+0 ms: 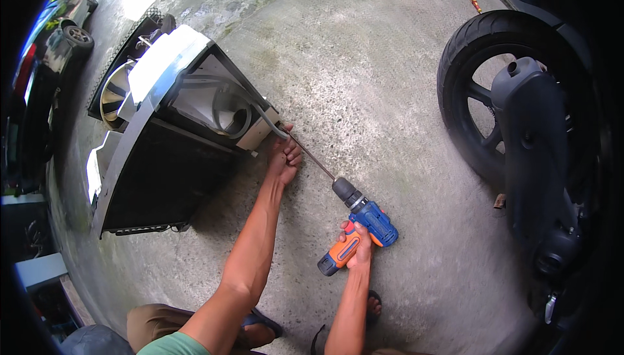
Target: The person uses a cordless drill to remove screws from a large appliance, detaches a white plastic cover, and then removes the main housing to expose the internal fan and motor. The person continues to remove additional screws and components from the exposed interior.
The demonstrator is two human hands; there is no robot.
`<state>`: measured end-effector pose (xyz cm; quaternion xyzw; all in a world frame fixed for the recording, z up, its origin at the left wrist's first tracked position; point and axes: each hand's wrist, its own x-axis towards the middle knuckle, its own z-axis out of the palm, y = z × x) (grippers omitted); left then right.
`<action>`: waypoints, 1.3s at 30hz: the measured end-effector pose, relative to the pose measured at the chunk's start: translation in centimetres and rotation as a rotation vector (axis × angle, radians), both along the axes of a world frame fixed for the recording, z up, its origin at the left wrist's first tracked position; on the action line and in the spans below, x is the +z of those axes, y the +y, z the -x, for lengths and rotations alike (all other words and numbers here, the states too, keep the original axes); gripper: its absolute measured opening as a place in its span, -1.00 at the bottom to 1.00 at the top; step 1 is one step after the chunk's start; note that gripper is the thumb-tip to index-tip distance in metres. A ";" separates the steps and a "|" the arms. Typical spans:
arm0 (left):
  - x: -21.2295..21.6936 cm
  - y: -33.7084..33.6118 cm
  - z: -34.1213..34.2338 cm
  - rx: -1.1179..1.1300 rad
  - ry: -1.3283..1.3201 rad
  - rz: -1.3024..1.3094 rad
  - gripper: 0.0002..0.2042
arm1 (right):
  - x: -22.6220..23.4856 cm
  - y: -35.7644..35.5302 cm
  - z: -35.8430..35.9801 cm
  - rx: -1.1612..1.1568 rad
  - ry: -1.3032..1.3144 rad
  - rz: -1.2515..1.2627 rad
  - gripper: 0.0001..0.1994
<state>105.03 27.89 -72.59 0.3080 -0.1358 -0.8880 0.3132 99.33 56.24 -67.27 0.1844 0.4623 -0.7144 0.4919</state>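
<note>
Right now: cordless drill driving a long bit into a tipped-over metal cabinet, both hands busy.

Nearest, right hand [359,248] wrapped tight round the orange grip of the blue drill [361,223], just past the sandalled foot [373,304] at 6 o'clock. Long bit [313,158] runs toward 10 o'clock, tip at the corner of the cabinet [170,135]. Left hand [285,157] is closed round the corner beside the bit tip, fingers touching the metal. Judged risks: the long thin shaft could flex or skip off and hit those fingers; if it binds, the drill may twist the wrist, since only one hand holds it. Cabinet lies tilted on the concrete floor [364,62] and might shift. Scooter rear wheel [484,92] at 2 o'clock, well apart.
</note>
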 end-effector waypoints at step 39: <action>4.8 45.3 -79.1 0.231 -2.111 -0.306 -0.75 | -0.8 -25.0 -21.7 0.551 0.413 -0.092 -0.77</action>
